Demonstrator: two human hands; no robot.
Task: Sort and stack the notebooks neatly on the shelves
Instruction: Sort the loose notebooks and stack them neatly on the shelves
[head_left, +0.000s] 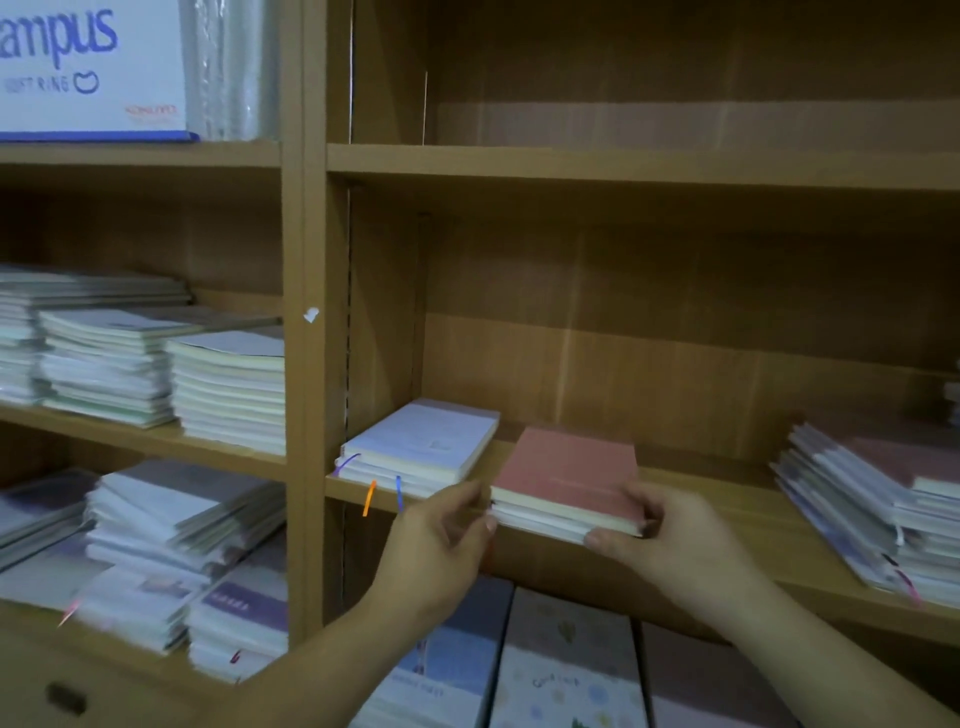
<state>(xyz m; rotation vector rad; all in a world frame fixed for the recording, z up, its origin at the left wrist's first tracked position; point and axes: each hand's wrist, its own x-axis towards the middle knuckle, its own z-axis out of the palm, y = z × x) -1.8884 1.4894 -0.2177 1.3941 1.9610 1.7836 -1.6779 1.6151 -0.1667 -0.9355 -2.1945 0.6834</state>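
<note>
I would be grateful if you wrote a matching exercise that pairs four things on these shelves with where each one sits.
Things
1. pink-topped stack
2. pale-topped stack
3. Campus box
4. slanting pile

Places
A. far upper left of the view
B. right end of the shelf
C. gripped between the left hand and the right hand at that shelf's front edge
D. by the compartment's left wall, with ribbons hanging over the edge

Pairs: 1-C, 2-D, 3-A, 4-B
</note>
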